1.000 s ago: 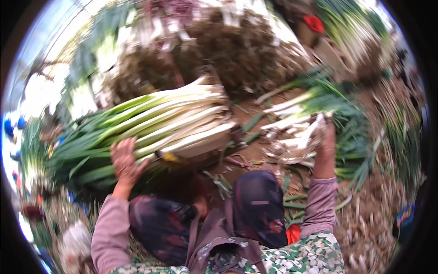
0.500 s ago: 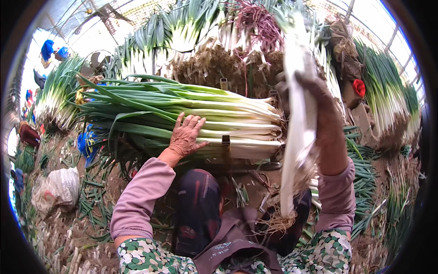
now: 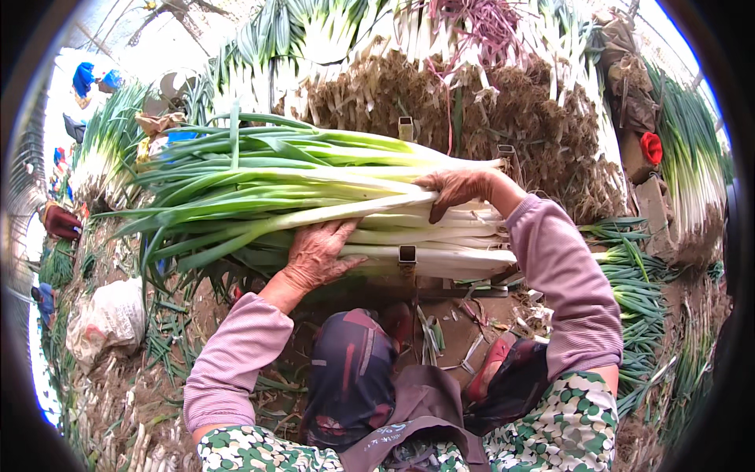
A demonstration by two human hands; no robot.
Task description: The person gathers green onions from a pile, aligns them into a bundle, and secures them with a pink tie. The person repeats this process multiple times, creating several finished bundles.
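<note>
A thick pile of long green onions lies crosswise in front of me, green leaves to the left and white stalks to the right. My right hand reaches over the white part from the right, its fingers and thumb curled around a green onion on top. On the near side of the pile, my left hand rests on the stalks with fingers stretched out and thumb apart. Its fingertips lie close under a slanting stalk. The root ends near my right forearm are partly hidden.
Square metal posts stand around the pile. Behind it are stacked green onions with brown roots and purple ties. A white sack sits at left. Loose green onions lie at right, with trimmings around my feet.
My right hand has come down and left from holding a green onion upright at the right; it is now over the pile. My left hand stays on the near stalks. The view has shifted slightly.
</note>
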